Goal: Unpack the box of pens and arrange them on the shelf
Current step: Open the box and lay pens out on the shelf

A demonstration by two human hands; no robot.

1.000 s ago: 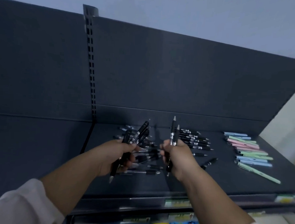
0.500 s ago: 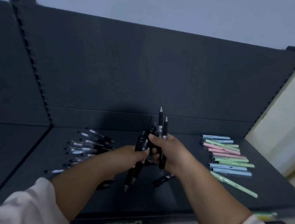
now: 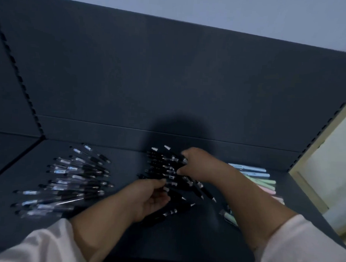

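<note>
REMOTE DESK: On the dark grey metal shelf (image 3: pixel 183 240), the black plastic pens with silver bands (image 3: pixel 162 168) lay fanned in a loose heap near its middle as I watched through the head camera. The left hand (image 3: pixel 149 199) was curled round a few of them at the near side of the heap. The right hand (image 3: pixel 198 165) sat at the far side with fingers and thumb against the barrels, though blur kept me from telling whether it pinched or only pressed. No box was in view.

The risk, as I judged it, was scatter. Round barrels crossed over one another could roll once either hand let go, and one near pen pointed toward the shelf's front edge, where it might drop off. The right forearm crossed in front of the pastel blue, green and pink pens (image 3: pixel 265 182), and a careless sweep could knock that row askew. A nudge leftward might mix the heap with the clear-barrelled pens with black grips (image 3: pixel 71 176), which lay well apart.
</note>
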